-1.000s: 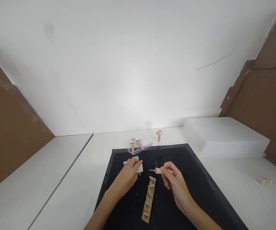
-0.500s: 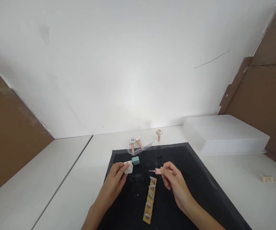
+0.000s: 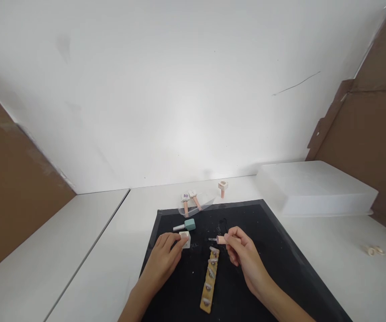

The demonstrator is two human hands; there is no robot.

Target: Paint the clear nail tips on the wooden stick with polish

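My left hand (image 3: 166, 256) grips a small white square bottle (image 3: 186, 240) at the left part of the black mat (image 3: 246, 214). In my right hand (image 3: 239, 248) is a pink brush cap (image 3: 221, 240), its thin brush pointing left toward the bottle. The brush tip and the bottle are apart. Below the brush lies a yellow strip (image 3: 208, 293) carrying several small pale nail-shaped pieces. A teal bottle with a white cap (image 3: 189, 224) lies just beyond my left hand.
Two white bottles with pink caps (image 3: 185, 197) rest on a clear tray (image 3: 207, 205) behind the mat. Another such bottle (image 3: 222, 184) is right of them. A translucent white box (image 3: 323, 197) sits at the right, with small cream rings (image 3: 370, 251) nearer.
My left hand has shifted slightly right and nearer to me with the white bottle, and the teal bottle's white cap now shows. My right hand has hardly moved.
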